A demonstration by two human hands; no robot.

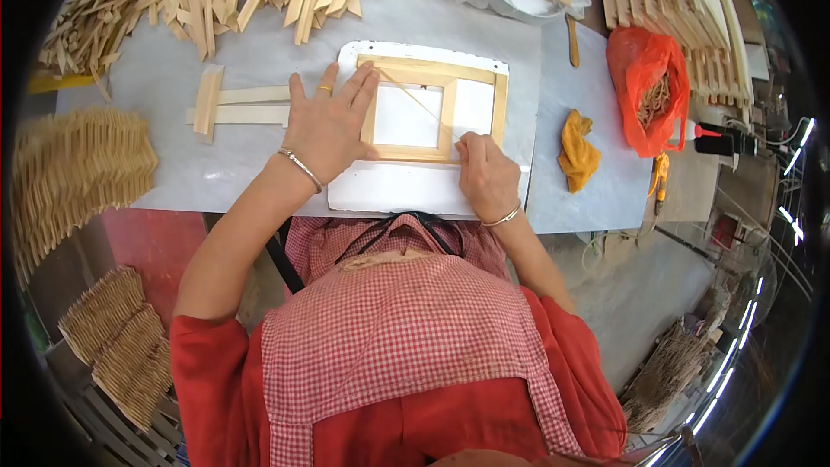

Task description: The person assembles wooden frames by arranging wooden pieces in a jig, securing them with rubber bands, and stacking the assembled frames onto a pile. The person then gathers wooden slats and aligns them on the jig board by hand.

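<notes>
A wooden frame (pixel 499 112) with an inner crossbar (pixel 448 108) lies on a white board (pixel 393 195). My left hand (pixel 328 117) rests over the frame's left side with fingers spread, its fingertips at the upper left corner. From near those fingertips a thin tan band (pixel 406 91) runs diagonally down across the frame opening toward my right hand (pixel 488 175). The fingers of that right hand are closed in a pinch at the band's lower end, just by the frame's lower right part. Its very tip is hidden in the fingers.
Loose wooden strips (pixel 207 0) are heaped at the back left. Joined slats (pixel 207 104) lie left of the board. A yellow cloth (pixel 577 151) and a red plastic bag (pixel 635 69) with tan bands sit at right. Wooden pieces (pixel 82 177) stack at far left.
</notes>
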